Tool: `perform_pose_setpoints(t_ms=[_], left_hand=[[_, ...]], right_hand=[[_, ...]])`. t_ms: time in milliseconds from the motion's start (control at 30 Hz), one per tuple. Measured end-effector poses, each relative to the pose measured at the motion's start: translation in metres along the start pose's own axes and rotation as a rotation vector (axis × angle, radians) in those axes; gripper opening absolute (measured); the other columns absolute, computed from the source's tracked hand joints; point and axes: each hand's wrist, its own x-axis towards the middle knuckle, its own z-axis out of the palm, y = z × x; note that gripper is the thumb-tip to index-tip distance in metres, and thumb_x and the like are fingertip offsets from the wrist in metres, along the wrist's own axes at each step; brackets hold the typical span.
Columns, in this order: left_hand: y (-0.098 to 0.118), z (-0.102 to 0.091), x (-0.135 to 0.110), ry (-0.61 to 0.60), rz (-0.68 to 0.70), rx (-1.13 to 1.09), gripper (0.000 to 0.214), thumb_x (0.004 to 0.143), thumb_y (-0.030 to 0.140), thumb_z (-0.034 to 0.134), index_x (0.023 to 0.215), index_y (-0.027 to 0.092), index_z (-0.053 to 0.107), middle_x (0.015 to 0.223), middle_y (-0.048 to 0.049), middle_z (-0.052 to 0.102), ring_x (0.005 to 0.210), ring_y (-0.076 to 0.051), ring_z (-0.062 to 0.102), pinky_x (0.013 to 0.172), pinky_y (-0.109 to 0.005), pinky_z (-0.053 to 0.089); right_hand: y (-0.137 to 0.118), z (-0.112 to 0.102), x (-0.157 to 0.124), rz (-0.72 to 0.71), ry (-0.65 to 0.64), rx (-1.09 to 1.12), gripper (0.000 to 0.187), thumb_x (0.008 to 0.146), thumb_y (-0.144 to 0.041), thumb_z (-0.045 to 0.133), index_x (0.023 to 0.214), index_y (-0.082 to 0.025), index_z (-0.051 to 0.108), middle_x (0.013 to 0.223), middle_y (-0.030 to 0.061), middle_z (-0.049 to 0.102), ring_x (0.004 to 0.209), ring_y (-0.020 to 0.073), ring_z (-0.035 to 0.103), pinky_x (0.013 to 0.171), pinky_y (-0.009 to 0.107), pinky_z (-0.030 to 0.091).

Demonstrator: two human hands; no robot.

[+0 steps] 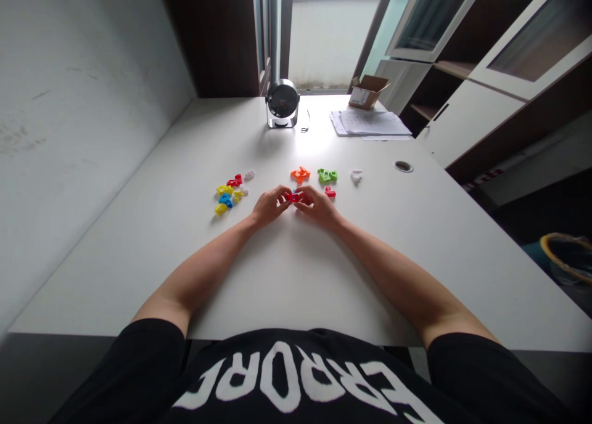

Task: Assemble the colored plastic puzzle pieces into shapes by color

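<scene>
Over the white desk, the left hand and right hand grasp a red plastic piece with fingertips

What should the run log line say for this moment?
left hand: holds red-and-blue plastic piece | right hand: holds same piece | nearby: orange pieces, green pieces

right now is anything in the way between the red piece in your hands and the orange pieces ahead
Nothing visible does: only the white desk lies between the red-and-blue plastic piece pinched by the left hand and right hand and the orange plastic pieces.
</scene>
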Motion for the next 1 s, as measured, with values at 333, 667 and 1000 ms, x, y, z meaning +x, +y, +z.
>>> perform_pose_setpoints(t_ms=[333, 667, 1000], left_hand=[[0.001, 0.003, -0.002, 0.029, 0.065, 0.094, 0.021, 0.097, 0.027, 0.064, 0.118, 0.023, 0.064, 0.104, -0.0017, 0.079, 0.081, -0.013, 0.070, 0.078, -0.028, 0.054], [-0.001, 0.004, -0.002, 0.026, 0.054, 0.116, 0.031, 0.099, 0.029, 0.061, 0.129, 0.024, 0.062, 0.106, -0.0024, 0.077, 0.087, -0.017, 0.071, 0.086, -0.033, 0.055], [-0.001, -0.023, 0.000, 0.231, -0.202, 0.539, 0.023, 0.099, 0.031, 0.058, 0.112, 0.023, 0.074, 0.123, -0.0140, 0.073, 0.123, -0.038, 0.059, 0.104, -0.054, 0.045]], right_hand=[[0.004, 0.000, 0.001, 0.067, -0.054, 0.186, 0.043, 0.091, -0.061, 0.074, 0.115, -0.026, 0.066, 0.090, 0.0026, 0.079, 0.078, 0.0212, 0.075, 0.080, 0.039, 0.060], [-0.005, -0.010, 0.002, -0.064, 0.083, 0.021, 0.019, 0.089, -0.038, 0.068, 0.103, -0.025, 0.063, 0.098, 0.0040, 0.073, 0.086, 0.0206, 0.069, 0.073, 0.033, 0.055], [0.024, -0.079, -0.003, 0.206, 0.473, -0.684, 0.018, 0.090, -0.026, 0.061, 0.108, -0.022, 0.063, 0.097, 0.0117, 0.071, 0.092, 0.0320, 0.064, 0.079, 0.043, 0.050]])
